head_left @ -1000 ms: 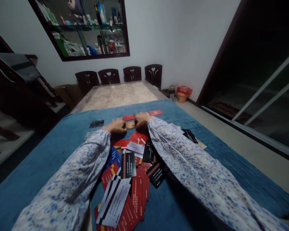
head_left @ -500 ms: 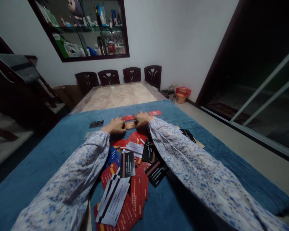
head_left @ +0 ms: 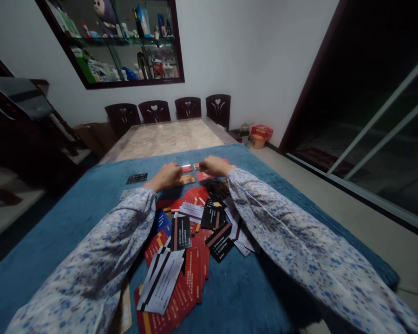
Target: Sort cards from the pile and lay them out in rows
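Observation:
My left hand (head_left: 166,176) is closed at the left end of a red card (head_left: 186,168), which catches a bright glint along its top edge. Beside it, a small orange patterned card (head_left: 196,166) is pinched in the fingers of my right hand (head_left: 212,165). Below these, a gold card (head_left: 187,179) lies flat on the blue cloth (head_left: 244,287). Another red card (head_left: 204,176) lies under my right hand, partly covered by it. Nearer to me spreads a loose heap of red, black, white and blue cards, with a black card (head_left: 181,233) on top.
A black card (head_left: 137,178) lies left of my left hand, and a pale card (head_left: 126,194) is partly behind my sleeve. White cards (head_left: 242,236) stick out by my right forearm. Beyond the cloth is the bare marble tabletop (head_left: 167,137), with several dark chairs (head_left: 154,112) behind.
My right hand has shifted slightly up and right, now with the orange card. My left hand has moved from the gold card to the red one above. A red card shows beside the gold card.

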### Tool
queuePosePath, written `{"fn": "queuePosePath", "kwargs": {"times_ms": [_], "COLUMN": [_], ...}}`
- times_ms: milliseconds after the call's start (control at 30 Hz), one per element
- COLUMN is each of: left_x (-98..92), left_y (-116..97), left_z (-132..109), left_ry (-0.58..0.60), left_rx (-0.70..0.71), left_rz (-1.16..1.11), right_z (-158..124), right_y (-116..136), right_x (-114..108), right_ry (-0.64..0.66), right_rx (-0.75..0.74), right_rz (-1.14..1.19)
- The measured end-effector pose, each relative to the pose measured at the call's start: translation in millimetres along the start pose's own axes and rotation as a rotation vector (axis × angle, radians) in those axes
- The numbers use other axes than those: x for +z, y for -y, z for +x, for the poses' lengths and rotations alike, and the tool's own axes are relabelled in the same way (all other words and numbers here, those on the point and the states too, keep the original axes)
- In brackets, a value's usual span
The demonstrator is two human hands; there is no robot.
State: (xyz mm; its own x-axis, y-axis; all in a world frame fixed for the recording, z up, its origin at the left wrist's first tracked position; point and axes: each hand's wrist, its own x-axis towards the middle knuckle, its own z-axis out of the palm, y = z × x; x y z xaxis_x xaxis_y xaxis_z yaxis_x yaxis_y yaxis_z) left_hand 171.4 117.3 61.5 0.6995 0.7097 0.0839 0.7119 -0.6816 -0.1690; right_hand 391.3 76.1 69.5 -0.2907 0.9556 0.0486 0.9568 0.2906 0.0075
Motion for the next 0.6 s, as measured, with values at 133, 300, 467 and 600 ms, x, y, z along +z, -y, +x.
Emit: {"fn": "queuePosePath", "kwargs": {"times_ms": [133,300,467,600], "left_x": [-2.6,-9.6,-17.0,-15.7], "left_y": [-15,-41,-69,-86], "left_z": [3,5,7,12], "left_ry": [-0.05,-0.049,-0.042,-0.047], "left_rx": [0.043,0.084,0.117,0.166], "left_rz": [-0.002,-0.009,-0.011,-0.037], "right_z": [-17,-42,-70,-92], "right_y": [-9,-23,-34,-44], "right_x": [-5,-10,-12,-11], "right_ry": [-0.026,-0.045,-0.052,-0.041], "right_rx": [0.041,0.076,0.121,0.16], "right_rz": [-0.031,-0.067,-0.097,-0.122]}}
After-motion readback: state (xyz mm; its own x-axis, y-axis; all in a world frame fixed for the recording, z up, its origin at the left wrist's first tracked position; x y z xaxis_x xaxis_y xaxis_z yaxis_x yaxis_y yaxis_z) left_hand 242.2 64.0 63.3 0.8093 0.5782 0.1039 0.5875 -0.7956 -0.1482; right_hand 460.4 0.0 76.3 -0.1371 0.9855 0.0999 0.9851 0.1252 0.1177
